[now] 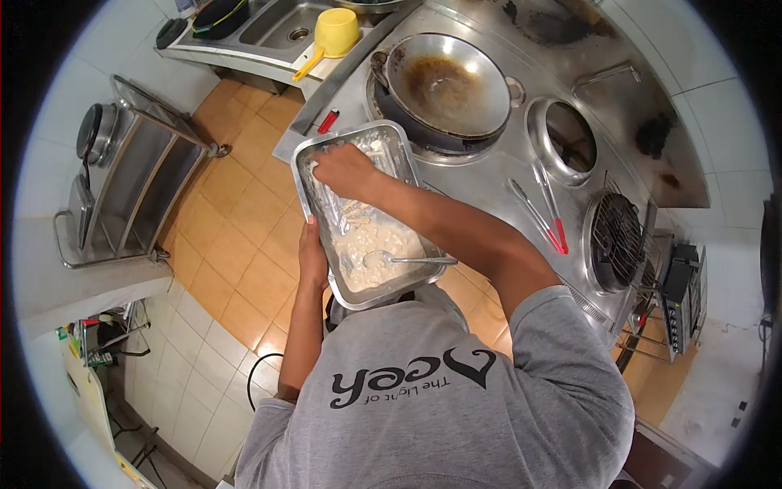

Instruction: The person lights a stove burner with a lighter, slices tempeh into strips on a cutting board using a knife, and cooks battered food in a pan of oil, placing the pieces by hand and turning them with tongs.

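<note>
A rectangular metal tray is tilted in front of my body, close to the stove counter's edge. My left hand grips its left side, thumb up by the rim and the other fingers hidden beneath. Inside the tray, my right hand is over the far left corner with its fingers curled together and pointing down; what they hold is hidden. Pale, wet batter with lumps pools toward the near end, and several pale strips lie near the middle. A metal spoon rests in the batter, its handle crossing the right rim.
A large wok sits on the stove burner beyond the tray. Red-tipped tongs and a red lighter lie on the steel counter. A yellow dipper stands by the sink. A metal rack stands left.
</note>
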Motion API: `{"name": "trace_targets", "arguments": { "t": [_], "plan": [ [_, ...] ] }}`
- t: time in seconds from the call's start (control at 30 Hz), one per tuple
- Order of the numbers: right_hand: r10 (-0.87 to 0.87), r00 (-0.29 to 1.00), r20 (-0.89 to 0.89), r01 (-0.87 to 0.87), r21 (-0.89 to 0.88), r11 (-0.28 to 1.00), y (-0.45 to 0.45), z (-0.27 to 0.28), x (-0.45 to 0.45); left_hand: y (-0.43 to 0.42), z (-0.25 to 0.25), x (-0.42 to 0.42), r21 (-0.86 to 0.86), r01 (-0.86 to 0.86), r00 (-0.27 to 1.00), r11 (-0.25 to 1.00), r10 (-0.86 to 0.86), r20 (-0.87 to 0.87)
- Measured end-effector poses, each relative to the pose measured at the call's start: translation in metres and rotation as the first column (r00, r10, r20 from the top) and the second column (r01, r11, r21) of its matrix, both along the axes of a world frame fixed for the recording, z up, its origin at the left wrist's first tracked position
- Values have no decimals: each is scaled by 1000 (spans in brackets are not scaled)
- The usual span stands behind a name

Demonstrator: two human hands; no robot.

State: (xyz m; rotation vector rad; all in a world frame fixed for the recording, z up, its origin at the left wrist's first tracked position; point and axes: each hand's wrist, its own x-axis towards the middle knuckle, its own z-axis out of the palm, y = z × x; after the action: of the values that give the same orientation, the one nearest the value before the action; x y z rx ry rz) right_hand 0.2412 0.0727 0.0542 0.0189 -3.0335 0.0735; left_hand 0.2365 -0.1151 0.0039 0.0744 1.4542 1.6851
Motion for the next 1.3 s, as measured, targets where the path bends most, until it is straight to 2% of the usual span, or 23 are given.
{"name": "trace_targets", "arguments": {
  "t": [0.17,0.3,0.5,0.7,0.8,1.0,1.1,1.13,1.23,1.3],
  "plan": [
    [-28,1000,-3,27,-139,990,29,23,17,8,0,6,-6,20,999,1000,-21,-46],
    [-33,993,-118,7,-216,976,45,35,28,13,11,11,-8,31,999,999,-31,-43],
    [-57,998,-26,49,-244,968,70,48,41,18,1,14,20,59,997,998,-58,-60],
    [-125,992,-6,111,-407,907,96,64,58,27,1,18,35,90,996,995,-90,-16],
    [-151,987,-49,110,-469,876,106,75,67,31,0,19,54,92,996,994,-93,2],
    [-229,960,-161,119,-506,854,141,86,88,36,-6,18,5,90,995,996,-90,-37],
    [-277,952,-133,186,-470,863,171,101,110,37,4,22,3,71,997,998,-70,-25],
    [-252,951,-181,145,-461,876,186,102,118,36,3,20,9,66,998,998,-66,-20],
    [-403,905,-138,315,-420,851,222,102,145,30,0,17,-2,19,999,1000,-19,-44],
    [-447,890,-84,398,-333,855,255,90,154,26,-1,16,-17,-26,997,1000,25,-71]
  ]
}}
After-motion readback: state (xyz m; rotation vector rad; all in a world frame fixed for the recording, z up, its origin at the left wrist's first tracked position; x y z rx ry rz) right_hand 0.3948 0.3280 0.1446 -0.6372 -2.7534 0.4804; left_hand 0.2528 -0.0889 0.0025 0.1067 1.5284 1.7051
